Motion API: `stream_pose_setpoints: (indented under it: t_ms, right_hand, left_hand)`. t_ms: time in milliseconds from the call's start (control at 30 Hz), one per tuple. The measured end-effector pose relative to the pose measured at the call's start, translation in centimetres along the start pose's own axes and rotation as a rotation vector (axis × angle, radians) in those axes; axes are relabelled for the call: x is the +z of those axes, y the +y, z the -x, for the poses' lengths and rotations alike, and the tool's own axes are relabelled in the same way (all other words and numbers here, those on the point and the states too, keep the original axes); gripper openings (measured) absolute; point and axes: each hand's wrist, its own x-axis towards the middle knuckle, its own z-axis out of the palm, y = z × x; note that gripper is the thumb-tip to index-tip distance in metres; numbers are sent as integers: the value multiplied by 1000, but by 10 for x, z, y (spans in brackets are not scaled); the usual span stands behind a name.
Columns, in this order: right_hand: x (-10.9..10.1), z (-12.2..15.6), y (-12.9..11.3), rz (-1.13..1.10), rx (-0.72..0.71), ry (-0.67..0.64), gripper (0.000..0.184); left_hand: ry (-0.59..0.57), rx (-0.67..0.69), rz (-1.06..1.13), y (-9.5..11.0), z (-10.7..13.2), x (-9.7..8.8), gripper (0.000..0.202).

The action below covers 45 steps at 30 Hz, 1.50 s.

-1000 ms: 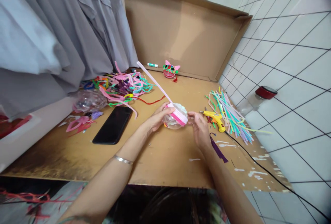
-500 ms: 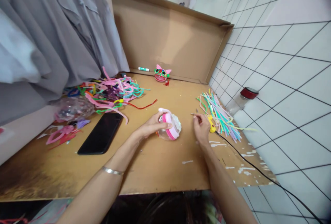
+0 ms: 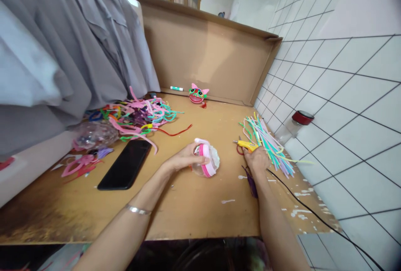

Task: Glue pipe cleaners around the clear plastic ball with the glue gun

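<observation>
Between the thumb and fingers of my left hand (image 3: pixel 189 157) is a clear plastic cup-like piece (image 3: pixel 198 168). Pink and white fuzzy pipe cleaners (image 3: pixel 205 159) ring it, and its right end looks white and crumpled. My right hand (image 3: pixel 258 160) is closed around a yellow hot glue gun (image 3: pixel 247 144), whose nozzle points left toward the cup-like piece, apart from it. A small dark red loop (image 3: pixel 239 150) shows under the nozzle. Beside my right wrist lies a dark purple object (image 3: pixel 251 183), partly covered by the arm; its kind is unclear.
Pastel pipe cleaners (image 3: pixel 272 143) lie right, near a red-lidded jar (image 3: pixel 296 125) and a black cord (image 3: pixel 300 196). At left are a black phone (image 3: pixel 125 164) and a tangled pipe-cleaner heap (image 3: pixel 140 112). A decorated animal head (image 3: pixel 197 94) and glue stick (image 3: pixel 176 89) sit before the cardboard wall (image 3: pixel 213 54).
My right hand has let go of a thin metal-tipped tool, moved right and closed on the glue gun. The dark purple object now shows by the wrist. My left hand keeps its hold.
</observation>
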Motion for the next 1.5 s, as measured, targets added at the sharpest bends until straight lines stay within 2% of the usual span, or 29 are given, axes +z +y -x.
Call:
stream_pose_setpoints:
  t_ms: [133, 233, 300, 400, 467, 600, 667, 1033, 1500]
  right_hand:
    - [-2, -4, 4, -38, 35, -41, 56]
    - [-5, -4, 4, -106, -2, -36, 46]
    - [-7, -2, 2, -199, -79, 41, 45]
    - [-12, 7, -4, -406, -262, 207, 43]
    - [-15, 16, -10, -547, -387, 274, 38]
    - [-21, 34, -21, -708, -568, 290, 26]
    - [-22, 40, -24, -744, -614, 284, 24]
    - [-22, 42, -25, -781, -665, 376, 18]
    - [-22, 42, -25, -762, -697, 339, 16]
  left_hand:
    - [-1, -3, 28, -1, -1, 0, 59]
    - [-4, -14, 19, -1, 0, 1, 59]
    - [-6, -16, 7, 0, -1, 0, 59]
    - [-5, -10, 10, -1, -1, -1, 60]
    - [-7, -2, 16, -2, -1, -2, 60]
    - [4, -5, -8, -1, 0, -3, 56]
    - [-9, -18, -4, 1, 1, -2, 57]
    - [-43, -6, -38, 2, 0, -5, 57]
    - [-55, 14, -29, 3, 1, -4, 53]
